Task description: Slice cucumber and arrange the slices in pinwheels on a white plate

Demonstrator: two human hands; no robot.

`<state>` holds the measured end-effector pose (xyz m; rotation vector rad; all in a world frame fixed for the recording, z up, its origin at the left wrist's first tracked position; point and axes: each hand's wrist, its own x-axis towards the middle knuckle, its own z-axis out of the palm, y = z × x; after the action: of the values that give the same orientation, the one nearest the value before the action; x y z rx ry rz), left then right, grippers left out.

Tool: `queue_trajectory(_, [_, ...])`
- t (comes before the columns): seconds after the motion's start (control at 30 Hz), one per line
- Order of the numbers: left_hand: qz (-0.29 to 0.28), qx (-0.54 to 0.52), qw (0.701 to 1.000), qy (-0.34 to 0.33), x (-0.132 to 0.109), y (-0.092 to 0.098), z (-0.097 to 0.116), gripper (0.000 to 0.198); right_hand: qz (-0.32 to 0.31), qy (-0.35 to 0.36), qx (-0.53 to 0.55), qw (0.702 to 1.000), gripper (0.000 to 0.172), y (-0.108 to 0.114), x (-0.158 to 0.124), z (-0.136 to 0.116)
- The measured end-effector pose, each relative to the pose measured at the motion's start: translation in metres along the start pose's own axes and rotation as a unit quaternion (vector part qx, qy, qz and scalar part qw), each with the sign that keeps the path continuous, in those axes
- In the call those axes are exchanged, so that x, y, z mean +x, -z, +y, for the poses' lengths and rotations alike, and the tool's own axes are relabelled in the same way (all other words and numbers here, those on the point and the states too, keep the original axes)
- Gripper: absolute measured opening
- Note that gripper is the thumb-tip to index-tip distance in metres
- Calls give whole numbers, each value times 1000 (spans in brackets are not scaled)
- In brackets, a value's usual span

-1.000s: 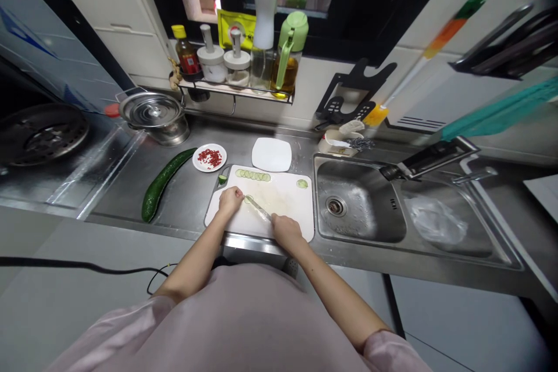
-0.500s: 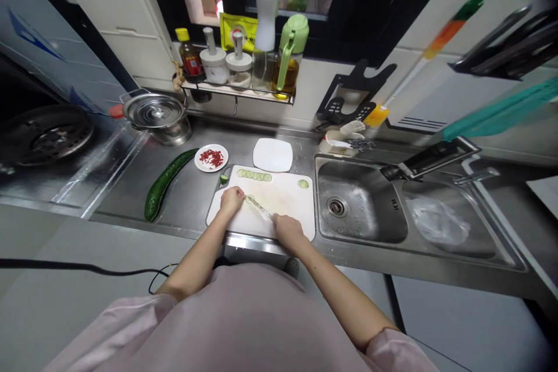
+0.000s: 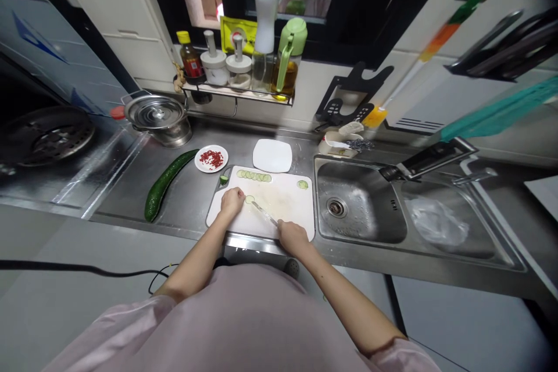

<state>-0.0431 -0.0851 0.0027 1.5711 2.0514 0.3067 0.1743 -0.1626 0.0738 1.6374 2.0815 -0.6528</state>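
My right hand (image 3: pixel 294 238) is wrapped round the handle of a small knife (image 3: pixel 265 213) over the white cutting board (image 3: pixel 288 215). The knife's tip meets a thin, pale green cucumber slice (image 3: pixel 249 200). Just left of that slice is my left hand (image 3: pixel 232 201), its fingers closed; what they hold, if anything, is too small to make out. A row of overlapping slices (image 3: pixel 254 175) lies along the board's back edge. More slices (image 3: pixel 303 185) sit at its back right, and a green cucumber end (image 3: pixel 224 179) at its back left corner.
Left of the board lie a whole cucumber (image 3: pixel 168 183) and a plate of red pieces (image 3: pixel 211 158). Behind it is a white square plate (image 3: pixel 272 155). The sink (image 3: pixel 361 203) is at the right, a lidded pot (image 3: pixel 159 118) at the back left. Bottles stand on a rack (image 3: pixel 235 93).
My right hand has shifted slightly right and down with the knife, whose blade now touches only the slice's right edge. My left hand has hardly moved.
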Motion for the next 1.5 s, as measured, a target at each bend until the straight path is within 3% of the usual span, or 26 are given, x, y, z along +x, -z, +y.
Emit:
queue_trajectory(0.2, [8, 34, 999, -33, -4, -4, 1, 16, -14, -14, 8, 1000, 33, -6, -6, 8])
queue_trajectory(0.57, [9, 75, 996, -53, -9, -10, 7, 15, 41, -35, 52, 997, 32, -17, -17, 22])
queue_trajectory(0.9, [1, -34, 999, -10, -20, -8, 20, 10, 53, -54, 65, 995, 32, -22, -14, 37])
queue_trajectory(1.07, [14, -87, 996, 33, -19, 0, -2, 13, 51, -40, 59, 996, 33, -19, -9, 36])
queue_trajectory(1.27, [36, -55, 994, 92, -10, 25, -42, 16, 39, -36, 52, 997, 34, -11, -6, 28])
queue_trajectory(1.5, [50, -18, 993, 107, -1, 37, -56, 18, 30, -35, 50, 998, 33, -6, -3, 24])
